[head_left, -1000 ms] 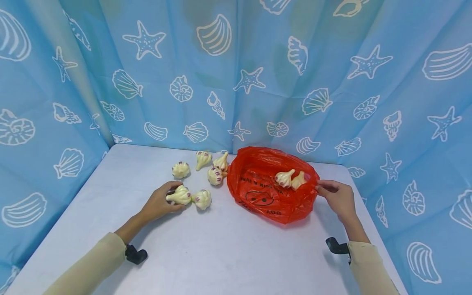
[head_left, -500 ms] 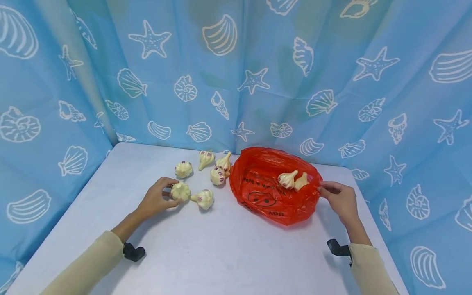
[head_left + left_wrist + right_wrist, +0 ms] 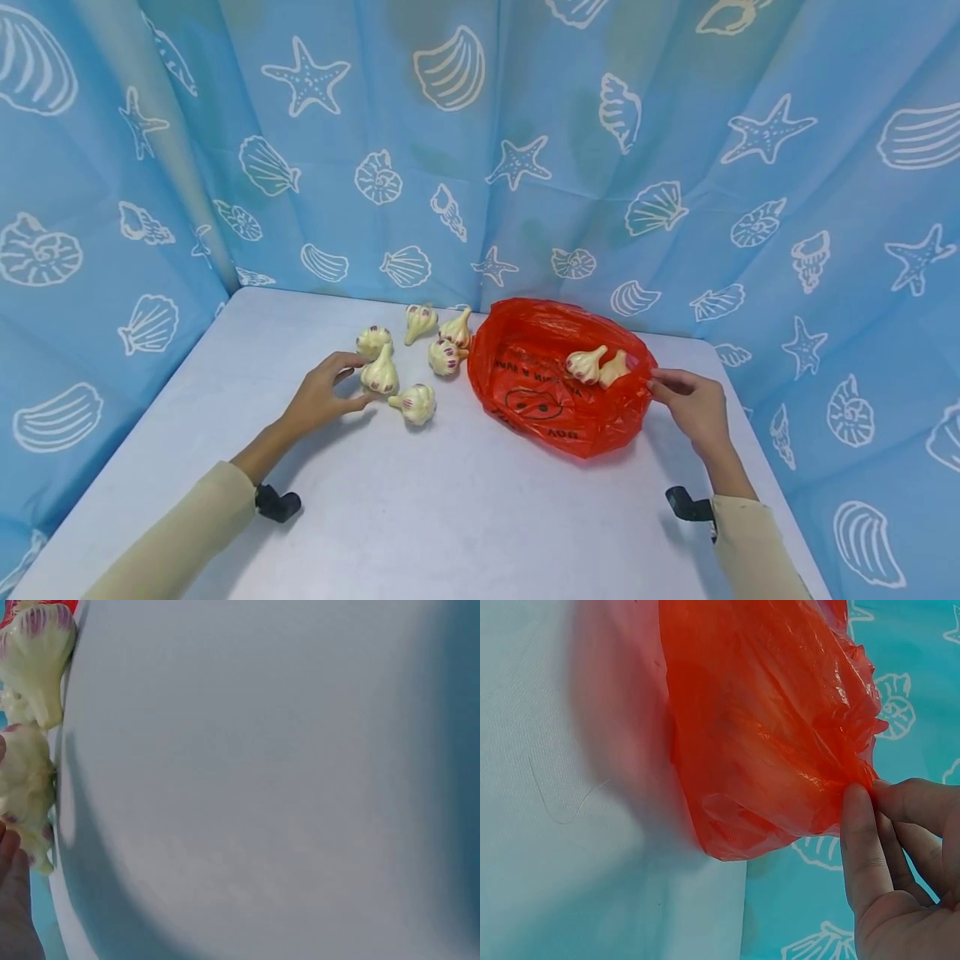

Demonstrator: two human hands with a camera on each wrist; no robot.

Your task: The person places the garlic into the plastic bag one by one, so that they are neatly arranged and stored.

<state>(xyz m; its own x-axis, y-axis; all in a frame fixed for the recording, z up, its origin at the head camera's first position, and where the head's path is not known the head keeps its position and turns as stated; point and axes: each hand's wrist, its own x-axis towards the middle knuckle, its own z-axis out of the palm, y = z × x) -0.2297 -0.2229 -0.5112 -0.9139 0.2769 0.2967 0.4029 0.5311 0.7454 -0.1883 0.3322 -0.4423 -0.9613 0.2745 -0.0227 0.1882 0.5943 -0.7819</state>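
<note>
My left hand (image 3: 321,398) curves its thumb and fingertips around a cream garlic bulb (image 3: 379,375) streaked with purple, its stem pointing away; whether the bulb is lifted cannot be told. At the left edge of the left wrist view, fingertips (image 3: 10,853) overlap the bulbs. Close by lie another garlic bulb (image 3: 416,405) to the right and one (image 3: 372,340) behind. My right hand (image 3: 693,406) pinches the right rim of a red plastic bag (image 3: 558,425) between thumb and fingers. Two garlic bulbs (image 3: 586,364) lie inside the open bag.
Several garlic bulbs stand left of the bag, including one (image 3: 420,321) near the back edge and one (image 3: 445,357) touching the bag's side. The white table (image 3: 465,525) extends toward me. A blue shell-print curtain (image 3: 450,150) closes off the back and sides.
The bulb at my left hand has turned from stem pointing left to stem pointing away, shifting slightly away from me. My right hand keeps its pinch on the bag.
</note>
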